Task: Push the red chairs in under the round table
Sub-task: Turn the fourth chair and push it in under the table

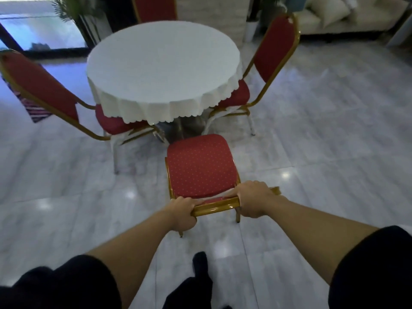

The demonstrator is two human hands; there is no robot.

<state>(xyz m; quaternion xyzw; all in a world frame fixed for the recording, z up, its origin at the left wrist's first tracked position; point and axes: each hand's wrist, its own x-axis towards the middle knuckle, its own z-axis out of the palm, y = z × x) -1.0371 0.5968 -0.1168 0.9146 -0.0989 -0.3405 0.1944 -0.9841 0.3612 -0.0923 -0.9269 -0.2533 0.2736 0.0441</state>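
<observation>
Both my arms reach forward. My left grip [182, 212] and right grip [253, 200] clench the near red chair's [200, 168] top rail; its seat stands just outside the round bench's [163, 70] near edge.

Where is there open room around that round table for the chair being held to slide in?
Open floor lies between the held chair's seat and the tablecloth edge, bordered by the left chair and right chair. It's crowded at the sides, where both seats sit under the cloth. Left hand and right hand grip the chair's back.
</observation>
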